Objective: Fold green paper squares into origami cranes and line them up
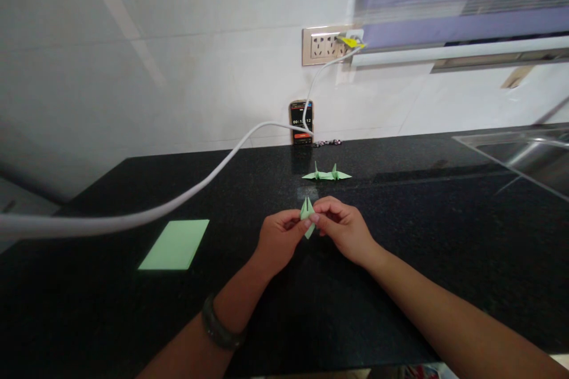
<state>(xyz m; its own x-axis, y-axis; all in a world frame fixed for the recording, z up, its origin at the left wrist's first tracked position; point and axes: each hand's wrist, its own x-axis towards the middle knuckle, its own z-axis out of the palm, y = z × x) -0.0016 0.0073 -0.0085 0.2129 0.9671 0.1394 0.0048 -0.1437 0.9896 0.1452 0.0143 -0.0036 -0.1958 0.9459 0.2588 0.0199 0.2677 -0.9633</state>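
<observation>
Head view, looking down at the black counter (400, 284). My left hand (278, 240) and right hand (344, 228) meet at the middle of the frame, both pinched shut on a small green fold (306, 213), thumb and fingertips closed on the paper from either side. The fold sits between my fingers, held just above the counter, its two points sticking up toward twelve o'clock and one tip hanging toward six.

I judge this a late step: the model is already narrow and pointed, and I am working a small crease near its middle. The next move, I think, calls for a fine, steady pinch and an even pull, so the thin points do not tear or go crooked.

At twelve o'clock from my hands lies a finished crane (326, 174), wings flat, apart from the fold. Beyond it a phone (301, 121) leans on the wall with a timer running. A white cable (178, 201) sweeps from nine o'clock up to the socket (322, 45). At eight o'clock lies a flat green sheet (175, 244). A sink (524, 154) is at two o'clock.

Hard to make out: my fingers cover the fold's middle, so the exact crease is hidden. The timer digits blur. The sink is cut off at the right edge, and a strap (217, 328) shows on my left wrist.
</observation>
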